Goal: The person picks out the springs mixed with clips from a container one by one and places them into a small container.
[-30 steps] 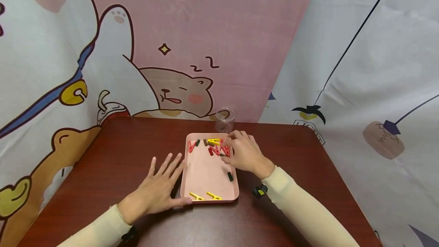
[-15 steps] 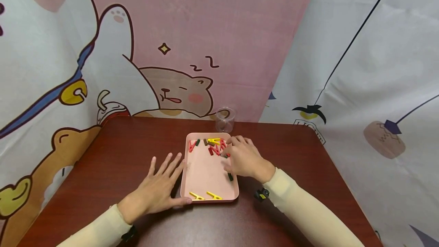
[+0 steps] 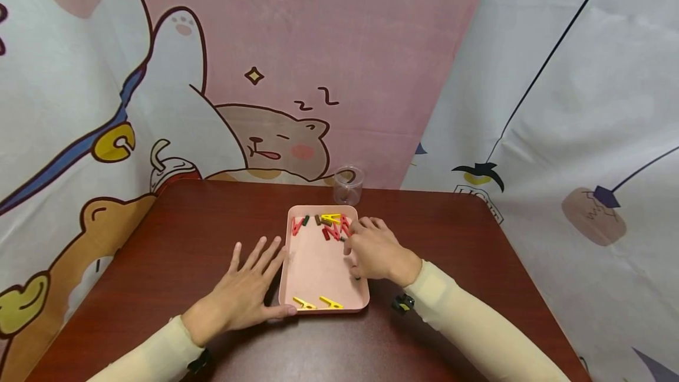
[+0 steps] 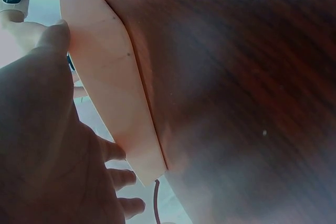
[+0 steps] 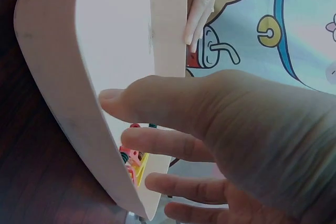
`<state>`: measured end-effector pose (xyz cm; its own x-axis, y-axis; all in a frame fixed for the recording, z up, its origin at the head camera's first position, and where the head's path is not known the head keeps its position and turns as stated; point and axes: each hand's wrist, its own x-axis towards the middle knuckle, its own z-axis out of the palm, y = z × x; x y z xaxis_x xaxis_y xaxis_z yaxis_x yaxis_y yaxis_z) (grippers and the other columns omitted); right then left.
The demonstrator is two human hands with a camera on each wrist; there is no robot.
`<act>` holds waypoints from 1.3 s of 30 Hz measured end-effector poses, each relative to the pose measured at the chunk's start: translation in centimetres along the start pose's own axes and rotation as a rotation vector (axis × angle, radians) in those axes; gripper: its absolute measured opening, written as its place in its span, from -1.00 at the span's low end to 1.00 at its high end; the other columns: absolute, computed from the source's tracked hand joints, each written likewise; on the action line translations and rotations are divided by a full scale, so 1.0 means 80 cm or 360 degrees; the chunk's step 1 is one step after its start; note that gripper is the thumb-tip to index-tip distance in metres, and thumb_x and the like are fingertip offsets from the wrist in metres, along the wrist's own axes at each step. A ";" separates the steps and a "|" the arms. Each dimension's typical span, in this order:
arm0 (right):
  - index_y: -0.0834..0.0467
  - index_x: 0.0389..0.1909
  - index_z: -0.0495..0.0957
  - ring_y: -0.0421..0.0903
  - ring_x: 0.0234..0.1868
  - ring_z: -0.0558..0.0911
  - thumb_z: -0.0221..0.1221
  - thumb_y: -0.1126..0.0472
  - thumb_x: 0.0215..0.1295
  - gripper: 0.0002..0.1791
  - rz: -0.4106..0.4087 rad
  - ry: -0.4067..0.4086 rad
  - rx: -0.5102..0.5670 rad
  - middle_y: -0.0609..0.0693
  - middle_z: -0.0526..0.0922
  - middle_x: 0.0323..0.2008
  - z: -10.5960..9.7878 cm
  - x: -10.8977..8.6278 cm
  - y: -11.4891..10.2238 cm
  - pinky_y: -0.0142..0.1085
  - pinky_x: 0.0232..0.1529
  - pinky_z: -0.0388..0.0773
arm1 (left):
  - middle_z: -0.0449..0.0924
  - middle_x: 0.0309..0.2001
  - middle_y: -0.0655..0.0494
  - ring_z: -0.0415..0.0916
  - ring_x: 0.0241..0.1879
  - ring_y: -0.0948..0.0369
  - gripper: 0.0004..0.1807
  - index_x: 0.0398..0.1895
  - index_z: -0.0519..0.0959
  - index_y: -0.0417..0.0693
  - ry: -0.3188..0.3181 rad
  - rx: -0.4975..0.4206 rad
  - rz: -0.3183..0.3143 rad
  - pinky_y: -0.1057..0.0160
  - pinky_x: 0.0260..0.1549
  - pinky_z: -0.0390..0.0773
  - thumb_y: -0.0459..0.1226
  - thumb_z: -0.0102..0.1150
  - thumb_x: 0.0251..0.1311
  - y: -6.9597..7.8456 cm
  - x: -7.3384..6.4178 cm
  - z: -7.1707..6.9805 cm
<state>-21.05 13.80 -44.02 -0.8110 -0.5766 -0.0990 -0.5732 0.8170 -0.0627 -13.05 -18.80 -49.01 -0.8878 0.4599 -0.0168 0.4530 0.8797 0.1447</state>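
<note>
A pink tray [image 3: 318, 267] lies on the table with several small pieces in it. My left hand [image 3: 239, 296] rests beside its left wall, fingers spread, thumb at the near left corner. Over the tray's right side hangs my right hand [image 3: 379, 252], its thumb and fingers apart in the right wrist view, nothing seen between them. A small dark green piece [image 3: 358, 278] is mostly hidden under its thumb; contact cannot be told. Red clothespin-like clips [image 3: 297, 226], a yellow clip [image 3: 331, 218] and short dark pieces [image 3: 317, 220] gather at the far end.
Two yellow clips, one left [image 3: 305, 303] and one right [image 3: 331, 303], lie along the tray's near wall. Behind the tray stands a clear plastic cup [image 3: 348, 185]. A cartoon-printed cloth [image 3: 382, 75] hangs past the brown table's [image 3: 424, 323] far edge.
My right hand has moved from the far right clips toward me along the tray's right side, over the dark green piece. My left hand has stayed still.
</note>
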 end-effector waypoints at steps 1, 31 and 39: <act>-0.10 -0.04 0.95 0.12 0.33 0.58 0.74 -0.04 0.22 -0.68 -0.0004 -0.0010 -0.0018 -0.01 0.74 0.17 0.000 0.001 0.000 0.33 0.67 0.39 | -0.02 0.96 -0.12 -0.04 0.93 -0.30 0.43 0.94 0.15 -0.03 -0.0001 0.0000 0.0000 -0.73 0.73 -0.08 0.73 0.13 0.30 0.000 0.000 0.000; -0.15 -0.55 0.73 0.10 0.44 0.59 0.71 -0.03 0.26 -0.66 0.0066 -0.0202 -0.0270 -0.04 0.79 0.17 0.006 0.008 -0.021 0.24 0.76 0.31 | -0.01 0.95 -0.13 -0.03 0.92 -0.31 0.42 0.94 0.16 -0.03 0.0007 0.0011 0.0003 -0.74 0.72 -0.08 0.72 0.14 0.30 0.000 0.000 0.001; -0.14 -0.57 0.71 0.10 0.44 0.60 0.69 -0.05 0.30 -0.63 0.0052 -0.0180 -0.0238 -0.07 0.79 0.13 0.009 0.008 -0.018 0.25 0.76 0.31 | 0.00 0.95 -0.13 -0.02 0.92 -0.30 0.42 0.93 0.16 -0.03 0.0009 0.0011 0.0004 -0.74 0.72 -0.06 0.72 0.15 0.30 0.001 -0.001 -0.001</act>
<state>-20.66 12.28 -44.68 -0.8159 -0.5388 -0.2098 -0.5647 0.8204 0.0895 -12.94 -18.75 -48.92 -0.8871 0.4614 -0.0109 0.4556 0.8794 0.1380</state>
